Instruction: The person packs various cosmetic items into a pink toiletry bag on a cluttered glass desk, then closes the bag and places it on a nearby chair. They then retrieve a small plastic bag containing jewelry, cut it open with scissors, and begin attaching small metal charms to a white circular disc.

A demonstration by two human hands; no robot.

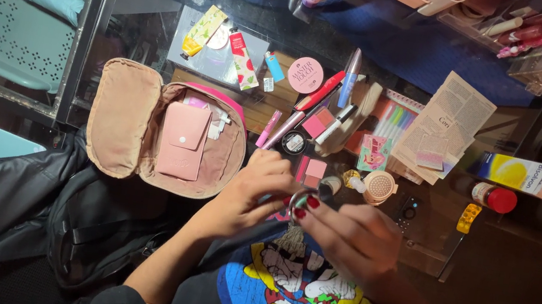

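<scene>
From the open pink pouch [142, 123] on the left we move to our left hand [251, 189] and right hand [353, 235] (red nails), fingers curled and pinched together on a small round compact [299, 205] held over our lap, below the cluttered tabletop [422, 223].

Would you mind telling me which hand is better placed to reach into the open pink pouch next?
Probably the left hand: it sits right beside the open pink pouch, while the right hand is farther away.
</scene>
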